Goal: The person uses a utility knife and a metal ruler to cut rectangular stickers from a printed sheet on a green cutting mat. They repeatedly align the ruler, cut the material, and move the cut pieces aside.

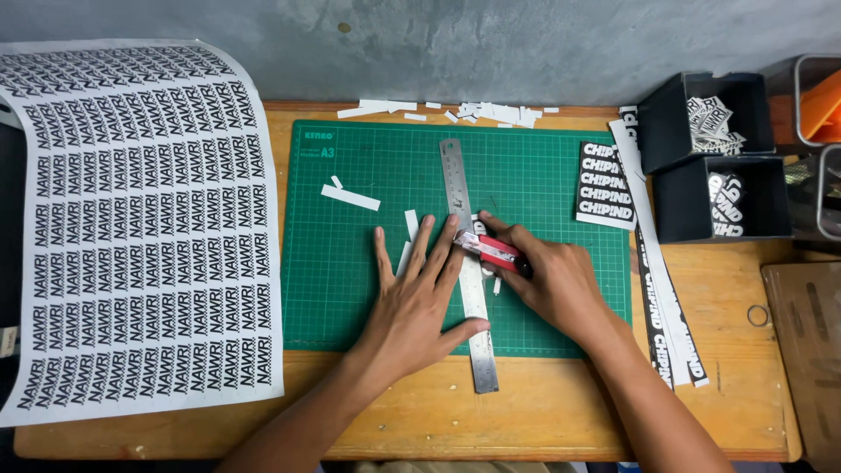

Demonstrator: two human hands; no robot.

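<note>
My left hand (420, 293) lies flat with fingers spread on the green cutting mat (350, 289), pressing against the left side of a steel ruler (467, 263) that runs from the mat's top to past its front edge. A small white paper piece (409, 236) lies partly under my fingers. My right hand (547, 280) grips a red utility knife (492, 250), its tip against the ruler's right edge.
A large printed sticker sheet (140, 228) covers the left. A small black sticker block (604, 186) and long cut strips (661, 289) lie right of the mat. Two black boxes (714, 158) hold cut stickers. White offcuts (473, 111) line the wooden table's back edge.
</note>
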